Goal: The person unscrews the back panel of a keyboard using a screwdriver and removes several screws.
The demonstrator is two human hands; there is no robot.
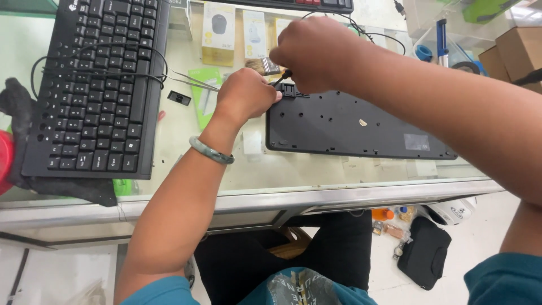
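Two keyboards on the glass bench (pixel 316 175). One keyboard (pixel 361 127) lies face down, black underside up, near the bench's front edge at centre-right; flipped so the back w/ its screw holes is reachable. Left hand (pixel 245 96) is closed down on its top-left corner, fingers curled, prob. to pin it so it doesn't slide. Right hand (pixel 316 53) sits just above and behind that corner, fingers bunched around a thin dark tool (pixel 284 76), tip pointing at the corner; likely a screwdriver, can't tell for sure. The hands are nearly touching.

Second keyboard (pixel 96 85) lies keys up at left, well apart from the work, its cable looped over the keys, resting partly on a dark cloth (pixel 17 101).

Counts: 2 keyboards, 1 paintbrush (pixel 262 66) just behind the left hand, 1 pair of tweezers (pixel 192 81) btw the two keyboards, 1 small black part (pixel 179 97) beside them, 1 bracelet (pixel 210 151) on the left wrist. Small boxes lie under the glass at back, number unclear.
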